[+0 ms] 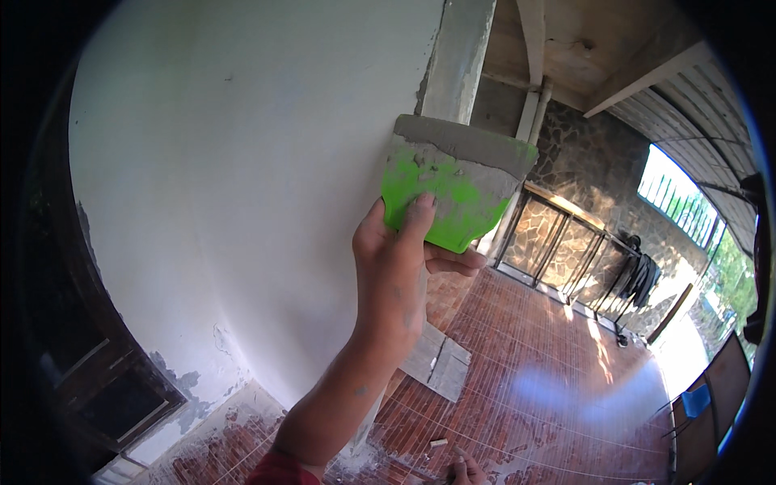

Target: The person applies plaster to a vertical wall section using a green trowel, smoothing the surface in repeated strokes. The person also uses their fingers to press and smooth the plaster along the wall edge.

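My left hand is raised in front of the white wall, closed on a green plastic putty spreader. Its thumb presses the near face, while other fingers reach behind and show past the lower right corner. Wet grey putty coats the spreader's top edge, with thinner smears across the green below. Grey spots mark my left forearm. Low at the bottom edge, only part of my right hand shows, its fingers bent together; what they hold is cut off from view.
The white wall fills the left, ending at a grey column strip. A dark-framed door stands lower left. Grey boards lie on the red tiled floor. A metal rack leans near the stone wall, with dark cloth hanging.
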